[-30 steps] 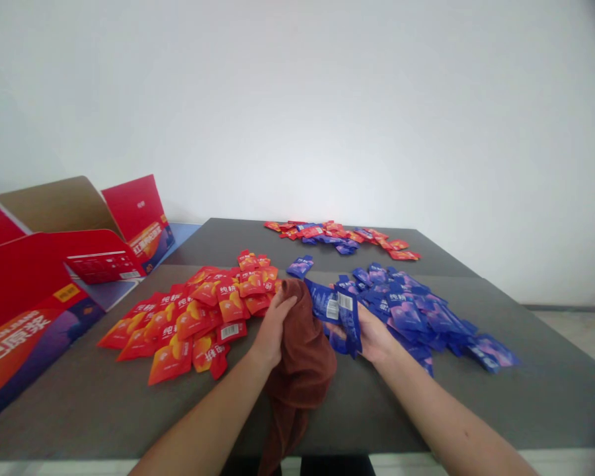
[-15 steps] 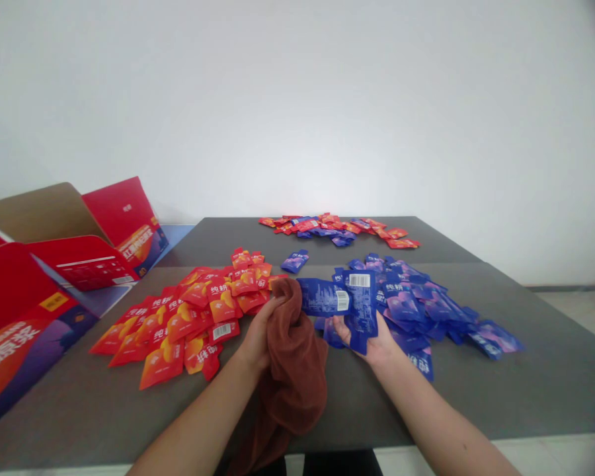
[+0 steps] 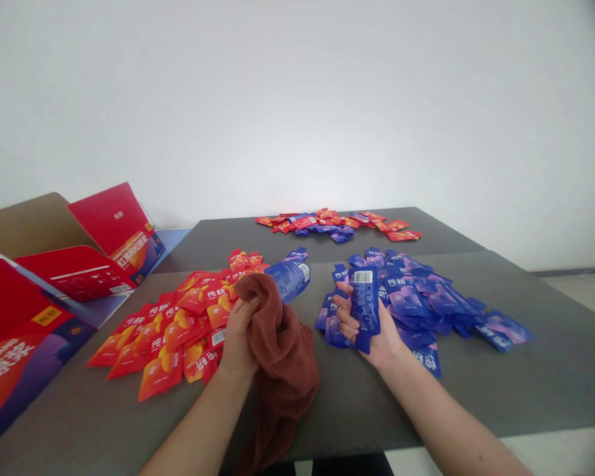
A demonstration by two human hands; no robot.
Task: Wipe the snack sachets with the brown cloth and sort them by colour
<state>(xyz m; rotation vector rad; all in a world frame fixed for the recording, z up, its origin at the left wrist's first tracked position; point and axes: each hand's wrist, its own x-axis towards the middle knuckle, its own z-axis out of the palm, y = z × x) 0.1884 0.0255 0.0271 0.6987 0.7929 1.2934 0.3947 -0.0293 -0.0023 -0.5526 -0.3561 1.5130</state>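
My left hand is closed on a bunched brown cloth that hangs down over the table's front edge. A blue pouch sticks out beyond the cloth, barcode side up; it seems pinched through the fabric, though the grip itself is hidden. In my right hand a second blue pouch rests against the palm with its barcode toward me, the spout end pointing down and the fingers half curled at its left side. Red-orange pouches are piled near my left hand, and blue pouches near my right.
At the far end of the dark grey table lies a mixed heap of red and blue pouches. A single blue pouch lies in the middle, partly covered. An open red and blue carton stands at the left. Behind is a white wall.
My left hand has moved left with the cloth and its blue pouch, away from the pouch in my right hand. The right hand stays almost in place, its fingers now more visible.
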